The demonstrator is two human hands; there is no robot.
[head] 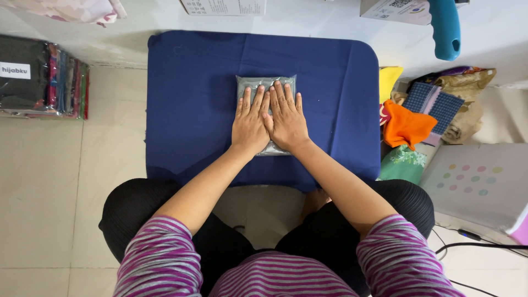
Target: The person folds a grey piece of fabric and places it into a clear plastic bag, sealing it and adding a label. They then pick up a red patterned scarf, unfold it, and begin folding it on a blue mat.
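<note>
A: Starting left of the desk (181, 82), what do we have?

B: A stack of wrapped cloths (44, 77) on the floor, well apart from the desk. On the desk's blue cover, near its middle, lies the packet (265, 82), grey cloth sealed in clear plastic.

A: And our hands?

B: Our left hand (250, 124) lies flat on the packet, fingers spread, gripping nothing. Our right hand (287, 118) is the same, open and pressing down, just beside the left and touching it at the thumbs.

A: How will the packet handle?

B: We judge it light and soft, giving under our palms. The plastic looks slick, so it may slide on the cover. Best taken by its two side edges, or by the far edge that shows past our fingertips.

A: Right of the desk?

B: A heap of folded fabrics (410, 126) on the floor, orange on top, just beside the desk.
</note>
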